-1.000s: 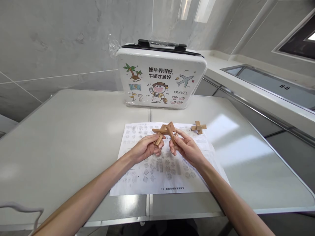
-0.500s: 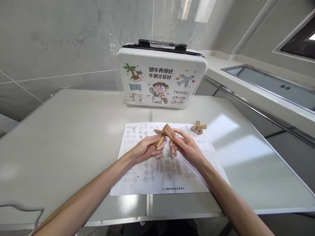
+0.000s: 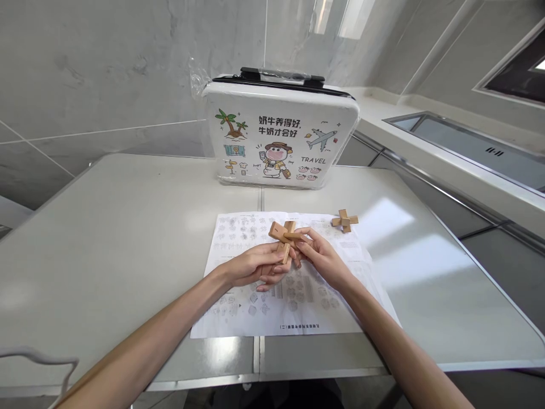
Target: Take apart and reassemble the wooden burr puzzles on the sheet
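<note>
Fingers of your left hand (image 3: 255, 264) pinch the near end of the crossed wooden blocks (image 3: 284, 233); those of your right hand (image 3: 322, 255) hold their right side. Blocks are up over the printed sheet (image 3: 251, 326) on the tabletop (image 3: 140, 227). Second wooden cross (image 3: 345, 221) at the sheet's far right corner. White case (image 3: 281, 133) behind.

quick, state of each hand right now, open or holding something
Left hand: closed, holding the crossed wooden pieces by their near end.
Right hand: closed, gripping the same wooden pieces from the right side.
</note>
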Tool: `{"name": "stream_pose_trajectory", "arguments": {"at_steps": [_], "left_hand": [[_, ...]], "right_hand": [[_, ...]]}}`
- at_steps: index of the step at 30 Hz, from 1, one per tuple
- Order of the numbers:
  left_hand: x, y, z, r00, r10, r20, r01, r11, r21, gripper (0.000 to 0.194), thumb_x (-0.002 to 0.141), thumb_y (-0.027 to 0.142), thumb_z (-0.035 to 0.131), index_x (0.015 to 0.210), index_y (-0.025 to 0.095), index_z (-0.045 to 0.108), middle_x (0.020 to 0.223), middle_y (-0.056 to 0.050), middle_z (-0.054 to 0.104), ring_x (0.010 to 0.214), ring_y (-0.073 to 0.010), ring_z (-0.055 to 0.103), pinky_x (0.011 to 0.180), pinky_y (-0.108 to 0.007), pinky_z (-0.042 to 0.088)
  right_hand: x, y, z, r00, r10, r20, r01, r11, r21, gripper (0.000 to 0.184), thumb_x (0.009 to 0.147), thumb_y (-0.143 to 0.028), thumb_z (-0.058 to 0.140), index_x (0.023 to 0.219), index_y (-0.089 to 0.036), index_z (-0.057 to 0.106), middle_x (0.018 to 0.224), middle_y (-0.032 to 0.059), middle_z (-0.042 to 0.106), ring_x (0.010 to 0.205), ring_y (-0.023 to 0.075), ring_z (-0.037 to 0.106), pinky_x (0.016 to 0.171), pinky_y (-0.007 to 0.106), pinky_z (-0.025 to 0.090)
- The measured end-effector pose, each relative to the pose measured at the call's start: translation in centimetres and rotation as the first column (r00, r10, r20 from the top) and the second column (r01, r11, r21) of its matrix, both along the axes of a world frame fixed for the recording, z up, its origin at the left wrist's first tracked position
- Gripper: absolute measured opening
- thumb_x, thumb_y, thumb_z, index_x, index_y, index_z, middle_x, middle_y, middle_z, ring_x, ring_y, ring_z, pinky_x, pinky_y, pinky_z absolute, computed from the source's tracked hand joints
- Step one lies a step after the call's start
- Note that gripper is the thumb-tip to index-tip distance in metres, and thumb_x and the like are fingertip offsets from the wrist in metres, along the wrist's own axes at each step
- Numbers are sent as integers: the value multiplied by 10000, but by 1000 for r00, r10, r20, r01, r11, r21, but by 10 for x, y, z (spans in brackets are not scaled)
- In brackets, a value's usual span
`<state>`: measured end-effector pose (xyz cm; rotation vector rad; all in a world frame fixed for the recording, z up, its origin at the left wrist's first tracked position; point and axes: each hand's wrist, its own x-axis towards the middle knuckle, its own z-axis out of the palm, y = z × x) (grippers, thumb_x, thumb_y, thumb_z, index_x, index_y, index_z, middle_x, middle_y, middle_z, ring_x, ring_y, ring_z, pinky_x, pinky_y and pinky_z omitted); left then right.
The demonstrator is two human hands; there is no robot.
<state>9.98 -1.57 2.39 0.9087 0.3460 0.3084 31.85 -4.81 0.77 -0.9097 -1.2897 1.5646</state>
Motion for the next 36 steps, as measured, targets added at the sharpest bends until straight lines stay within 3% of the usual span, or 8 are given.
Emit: {"name": "stream_pose_trajectory", "arguments": {"at_steps": [6, 14, 20, 28, 36], "left_hand": [[-3, 1, -1, 999, -40, -3, 40, 998, 50, 288, 1035, 483, 586, 1046, 195, 588, 734, 60, 434, 384, -27, 260, 320, -159, 303], [-5, 6, -7, 996, 0, -91, 5, 999, 48, 474, 930, 615, 704, 987, 146, 663, 687, 31, 593, 306, -13, 277, 298, -183, 341], [-5, 8, -8, 992, -25, -120, 36, 995, 97, 503, 905, 648, 718, 895, 145, 720, 377, 75, 455, 243, -68, 306, 313, -193, 354], [-5, 8, -9, 992, -42, -117, 57, 989, 133, 546, 911, 664, 699, 894, 121, 751, 341, 50, 473, 227, -82, 331, 299, -197, 311], [-8, 10, -6, 993, -52, -103, 61, 994, 92, 534, 926, 659, 682, 871, 134, 762, 327, 63, 423, 227, -74, 280, 277, -187, 286]], "right_hand": [[0, -1, 3, 999, 24, 21, -24, 999, 21, 281, 1018, -528, 645, 1076, -260, 587, 782, -10, 679, 596, 144, 508, 631, 310, 423], [3, -2, -4, 998, 59, -10, -59, 998, -12, 241, 1019, -488, 662, 1091, -272, 581, 809, -10, 693, 548, 123, 449, 591, 292, 358], [3, -2, -3, 997, 64, -41, -65, 998, -26, 286, 995, -525, 684, 1085, -279, 570, 792, -21, 683, 546, 125, 451, 592, 293, 358], [5, 0, -6, 991, 104, -80, -108, 993, -54, 256, 1005, -488, 683, 1096, -275, 577, 790, -31, 666, 504, 97, 396, 547, 266, 310], [6, -1, -1, 977, 213, -14, -213, 977, -29, 291, 1040, -504, 604, 1000, -219, 646, 825, 11, 665, 570, 125, 505, 597, 299, 414]]}}
